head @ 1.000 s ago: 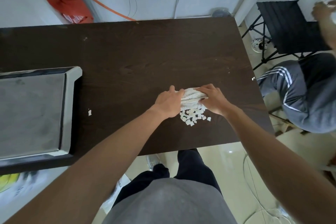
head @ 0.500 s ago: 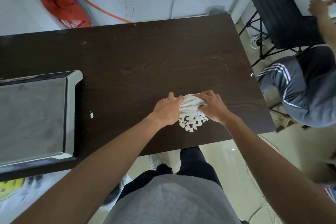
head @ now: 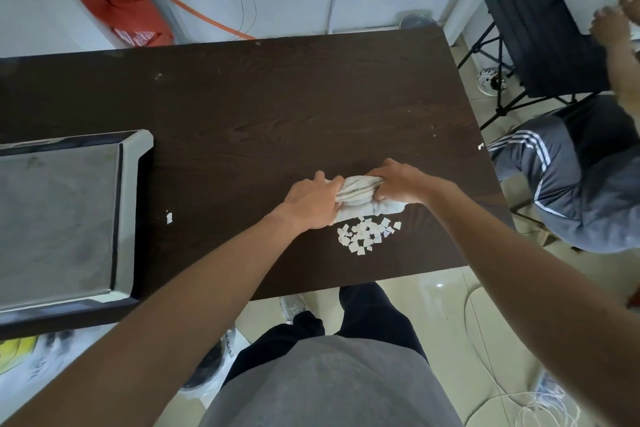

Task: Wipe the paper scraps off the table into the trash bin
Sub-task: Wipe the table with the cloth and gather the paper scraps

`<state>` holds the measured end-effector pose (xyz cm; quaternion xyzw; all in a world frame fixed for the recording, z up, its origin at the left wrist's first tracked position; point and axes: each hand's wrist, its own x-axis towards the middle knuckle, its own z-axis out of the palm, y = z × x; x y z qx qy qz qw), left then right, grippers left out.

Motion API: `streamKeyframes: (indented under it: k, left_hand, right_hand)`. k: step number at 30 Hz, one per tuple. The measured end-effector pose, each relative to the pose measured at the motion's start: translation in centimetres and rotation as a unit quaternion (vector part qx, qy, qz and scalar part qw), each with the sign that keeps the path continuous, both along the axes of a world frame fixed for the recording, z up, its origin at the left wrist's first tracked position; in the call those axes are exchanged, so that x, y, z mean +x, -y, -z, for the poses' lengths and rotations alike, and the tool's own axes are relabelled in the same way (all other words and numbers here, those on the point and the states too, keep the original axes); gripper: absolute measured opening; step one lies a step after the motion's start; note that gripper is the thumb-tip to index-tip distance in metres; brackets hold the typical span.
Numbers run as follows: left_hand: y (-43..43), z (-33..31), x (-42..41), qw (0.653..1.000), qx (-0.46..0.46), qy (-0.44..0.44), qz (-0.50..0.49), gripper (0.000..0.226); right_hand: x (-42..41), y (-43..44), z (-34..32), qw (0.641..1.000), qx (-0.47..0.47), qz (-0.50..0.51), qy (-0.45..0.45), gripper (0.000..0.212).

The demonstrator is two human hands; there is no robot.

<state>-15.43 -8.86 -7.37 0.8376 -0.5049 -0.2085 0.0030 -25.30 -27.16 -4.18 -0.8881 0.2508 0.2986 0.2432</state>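
A bunched white cloth (head: 360, 196) lies on the dark wooden table (head: 263, 114), gripped at its left end by my left hand (head: 310, 199) and at its right end by my right hand (head: 398, 182). Just in front of the cloth, near the table's front edge, sits a small pile of white paper scraps (head: 367, 236). A single stray scrap (head: 169, 217) lies further left on the table. A bin lined with a white bag (head: 211, 362) shows on the floor under the table's front edge, partly hidden by my arm and body.
A grey tray (head: 133, 218) rests on the table's left end. A seated person in grey trousers (head: 571, 184) is close to the table's right side, beside a black folding stool (head: 540, 45). White cables (head: 485, 357) lie on the floor at right.
The cloth has been drawn back a little from the scrap pile, which now lies fully exposed in front of it. Both hands still hold the cloth.
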Motion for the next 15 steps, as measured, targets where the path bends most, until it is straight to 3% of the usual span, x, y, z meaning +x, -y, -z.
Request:
streamKeyframes:
  k: [5,9,13,15]
  left_hand:
    - [0.8,0.0,1.7,0.997,0.034,-0.061,-0.022,0.043]
    - [1.9,-0.8,3.4,0.984,0.058,-0.157,-0.056,0.039]
    - [4.3,-2.6,5.6,0.912,0.129,-0.368,-0.132,0.037]
    - [5.7,-3.2,6.5,0.891,0.158,-0.399,-0.147,0.038]
  right_hand:
    - [2.7,1.1,-0.6,0.998,0.046,0.001,-0.047,0.031]
    - [4.0,2.6,-0.5,0.998,0.048,0.014,-0.045,0.02]
    - [5.6,4.3,-0.4,0.995,0.053,-0.028,-0.08,0.028]
    - [6.3,5.6,0.1,0.995,0.056,-0.016,-0.08,0.033]
